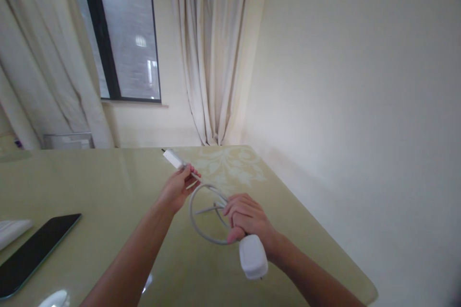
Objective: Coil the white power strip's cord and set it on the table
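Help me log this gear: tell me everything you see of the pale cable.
The cable is thin, pale grey, smooth and plastic-looking. It bends in loose loops over the table. The left hand pinches it beside a slim white block; the right hand grips it near a chunkier white block.

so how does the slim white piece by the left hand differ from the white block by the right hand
The slim white piece looks narrow and elongated, while the white block is chunky with rounded corners. The slim white piece points away from the camera, beyond the left hand; the white block is on the near side of the right hand and looks larger in the picture. Both are white.
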Demonstrator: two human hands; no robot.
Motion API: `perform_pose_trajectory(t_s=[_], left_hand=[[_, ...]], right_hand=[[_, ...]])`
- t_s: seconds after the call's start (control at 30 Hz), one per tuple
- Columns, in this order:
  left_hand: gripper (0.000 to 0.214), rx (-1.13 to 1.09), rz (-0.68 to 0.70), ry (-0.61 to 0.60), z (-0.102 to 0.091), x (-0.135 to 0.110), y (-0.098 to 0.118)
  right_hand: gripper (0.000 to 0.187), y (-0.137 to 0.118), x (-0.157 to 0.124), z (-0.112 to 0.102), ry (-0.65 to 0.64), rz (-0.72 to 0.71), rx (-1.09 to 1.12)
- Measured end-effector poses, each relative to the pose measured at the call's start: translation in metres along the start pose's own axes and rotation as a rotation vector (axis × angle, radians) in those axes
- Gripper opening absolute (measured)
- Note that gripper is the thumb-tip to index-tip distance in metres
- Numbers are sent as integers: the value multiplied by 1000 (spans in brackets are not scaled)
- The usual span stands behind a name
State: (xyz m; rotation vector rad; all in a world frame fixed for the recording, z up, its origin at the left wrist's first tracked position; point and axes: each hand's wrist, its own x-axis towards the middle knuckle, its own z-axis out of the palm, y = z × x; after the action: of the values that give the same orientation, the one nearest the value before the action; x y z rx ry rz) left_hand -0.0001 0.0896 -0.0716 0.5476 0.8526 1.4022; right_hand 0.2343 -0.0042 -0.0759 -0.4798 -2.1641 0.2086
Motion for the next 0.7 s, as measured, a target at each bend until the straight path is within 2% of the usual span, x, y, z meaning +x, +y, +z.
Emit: perform_pose_trajectory(t_s=[0.1,0.2,0.3,0.4,0.47,0.53,0.6,0.7], left_hand=[[18,-15,-33,3,3,3,-15],[22,-72,-36,-7,10,-2,-26],[28,-156,-7,-62,19,-16,-30],[28,-177,1,-131,26,-30,-32],[28,-152,12,-150,30,-37,-33],[31,-116,33,-149,33,-43,-36],[37,-84,51,-142,34,-48,-38],[38,-67,69,-125,35,-54,-40]], right_hand=[[42,-1,-14,-6,-14,47,10],[50,3,-18,-4,68,145,177],[58,1,-10,-3,250,414,494],[66,-7,12,-6,496,722,862],[70,-13,30,-8,588,850,993],[70,-16,46,-9,574,920,1000],[67,-18,61,-9,501,953,977],[63,-19,76,-8,402,938,1047]])
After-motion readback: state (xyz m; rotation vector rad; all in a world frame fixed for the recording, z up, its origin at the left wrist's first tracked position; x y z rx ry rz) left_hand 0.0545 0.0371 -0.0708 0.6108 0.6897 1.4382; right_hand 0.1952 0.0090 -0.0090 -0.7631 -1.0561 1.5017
